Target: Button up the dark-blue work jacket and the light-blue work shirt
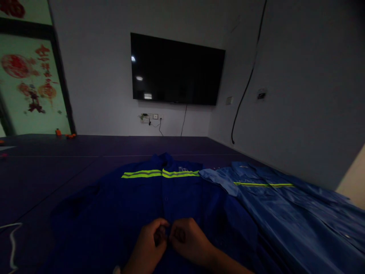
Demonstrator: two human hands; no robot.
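A dark blue work jacket (182, 198) lies spread out, front side up, with a yellow-green reflective stripe across its chest and its collar pointing away from me. Down its middle runs the front placket, where a button (167, 199) shows. My left hand (152, 239) is closed, thumb and fingers pinching the placket edge low on the jacket. Right beside it my right hand (188, 239) is also closed on the placket, its fingertips almost meeting those of the left. Whatever small part sits between the fingertips is hidden.
A lighter blue jacket (273, 205) with a thin yellow stripe overlaps the right side. A white cable (13, 243) lies at the lower left. Small orange objects (58, 132) sit near the door. A television (176, 70) hangs on the wall, and a black cord (242, 101) dangles at right.
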